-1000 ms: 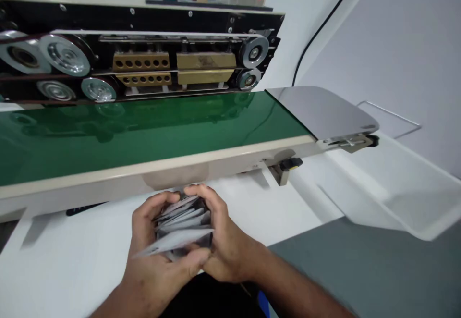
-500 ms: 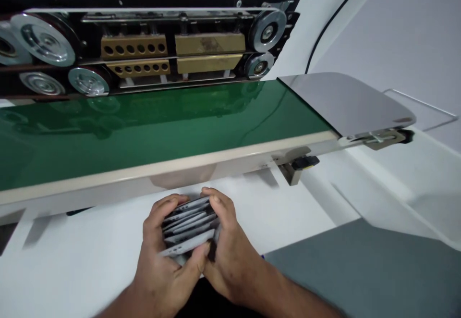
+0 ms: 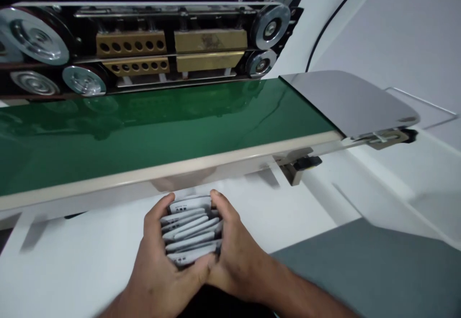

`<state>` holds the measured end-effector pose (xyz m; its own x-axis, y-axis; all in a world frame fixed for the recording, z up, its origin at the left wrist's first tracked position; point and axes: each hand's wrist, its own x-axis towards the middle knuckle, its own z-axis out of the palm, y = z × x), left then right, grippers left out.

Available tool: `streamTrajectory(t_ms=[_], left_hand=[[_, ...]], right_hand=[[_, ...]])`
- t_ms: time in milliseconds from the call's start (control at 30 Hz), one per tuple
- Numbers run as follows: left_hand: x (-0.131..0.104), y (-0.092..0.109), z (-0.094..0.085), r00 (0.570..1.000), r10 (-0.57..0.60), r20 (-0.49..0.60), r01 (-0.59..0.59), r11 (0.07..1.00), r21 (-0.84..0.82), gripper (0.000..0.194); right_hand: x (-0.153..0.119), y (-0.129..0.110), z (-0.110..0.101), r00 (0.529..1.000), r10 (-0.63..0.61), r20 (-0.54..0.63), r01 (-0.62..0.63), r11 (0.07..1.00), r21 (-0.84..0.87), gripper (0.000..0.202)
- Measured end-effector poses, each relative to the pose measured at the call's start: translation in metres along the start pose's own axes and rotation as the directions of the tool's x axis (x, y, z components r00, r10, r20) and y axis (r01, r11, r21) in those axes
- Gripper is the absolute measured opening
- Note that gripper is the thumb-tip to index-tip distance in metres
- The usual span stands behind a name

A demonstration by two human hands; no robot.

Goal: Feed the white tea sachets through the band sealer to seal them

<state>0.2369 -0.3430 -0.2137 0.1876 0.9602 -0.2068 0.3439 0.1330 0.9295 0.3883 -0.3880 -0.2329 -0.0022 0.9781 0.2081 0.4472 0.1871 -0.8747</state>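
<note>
A stack of several thin, pale packets (image 3: 192,231) with small dark print is held edge-up between my two hands. My left hand (image 3: 162,255) wraps its left side, fingers at the far end and thumb across the near end. On the other side my right hand (image 3: 232,246) grips the stack, its fingertip at the far right corner. The thumbs meet at the near end. The packets fan slightly apart and lean unevenly. Their lower parts are hidden by my palms. Both hands are just above a white surface (image 3: 90,255), in front of the green conveyor belt (image 3: 173,140).
Behind the belt stands a band sealing machine with metal wheels (image 3: 270,27) and brass blocks (image 3: 211,41). A grey end plate (image 3: 349,102) extends the belt at right. Under the belt's rail sits a bracket with a black knob (image 3: 306,163). A grey panel (image 3: 382,270) lies at lower right.
The stack has tilted so that more of the packets' faces and print shows. My fingers have shifted outward at its far corners. The view has moved slightly.
</note>
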Motion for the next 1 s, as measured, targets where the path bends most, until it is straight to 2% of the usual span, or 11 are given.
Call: streamTrajectory(t_ms=[100,167,267,367,400,467,567,767,867,933,1000], left_hand=[[-0.007,0.020,-0.006,0.978,-0.157,0.135,0.193,0.930,-0.314,0.089],[-0.008,0.025,-0.010,0.947,-0.200,0.251,0.298,0.839,-0.455,0.088],[-0.006,0.022,-0.011,0.886,-0.245,0.394,0.445,0.689,-0.572,0.079],[-0.002,0.019,-0.008,0.826,-0.292,0.482,0.559,0.538,-0.631,0.066],[-0.001,0.019,-0.006,0.821,-0.313,0.478,0.569,0.526,-0.632,0.060],[-0.001,0.022,-0.003,0.828,-0.348,0.440,0.561,0.551,-0.619,0.050],[-0.002,0.026,-0.001,0.843,-0.345,0.412,0.535,0.611,-0.584,0.043],[-0.004,0.019,-0.003,0.841,-0.298,0.452,0.536,0.571,-0.622,0.061],[-0.004,0.017,-0.003,0.859,-0.263,0.440,0.497,0.638,-0.588,0.071],[-0.003,0.017,-0.003,0.866,-0.269,0.421,0.475,0.707,-0.525,0.076],[-0.002,0.018,-0.003,0.860,-0.267,0.434,0.477,0.722,-0.501,0.074]], right_hand=[[0.001,-0.018,-0.009,0.992,0.018,0.123,-0.035,0.990,0.136,0.103],[0.001,-0.029,-0.009,0.985,0.107,0.138,-0.129,0.978,0.166,0.084],[0.000,-0.035,0.001,0.981,0.185,-0.063,-0.177,0.977,0.121,0.059],[-0.002,-0.034,0.014,0.941,0.142,-0.308,-0.128,0.989,0.068,0.042],[-0.003,-0.033,0.018,0.920,0.134,-0.368,-0.117,0.991,0.067,0.039],[-0.005,-0.033,0.022,0.890,0.134,-0.436,-0.100,0.990,0.099,0.046],[-0.008,-0.037,0.021,0.892,0.152,-0.426,-0.109,0.986,0.123,0.071],[-0.012,-0.037,0.001,0.912,0.301,-0.279,-0.241,0.943,0.229,0.051],[-0.011,-0.039,-0.007,0.904,0.337,-0.264,-0.256,0.920,0.297,0.049],[-0.010,-0.041,-0.010,0.899,0.363,-0.246,-0.297,0.916,0.269,0.055],[-0.009,-0.044,-0.011,0.899,0.376,-0.224,-0.329,0.918,0.222,0.057]])
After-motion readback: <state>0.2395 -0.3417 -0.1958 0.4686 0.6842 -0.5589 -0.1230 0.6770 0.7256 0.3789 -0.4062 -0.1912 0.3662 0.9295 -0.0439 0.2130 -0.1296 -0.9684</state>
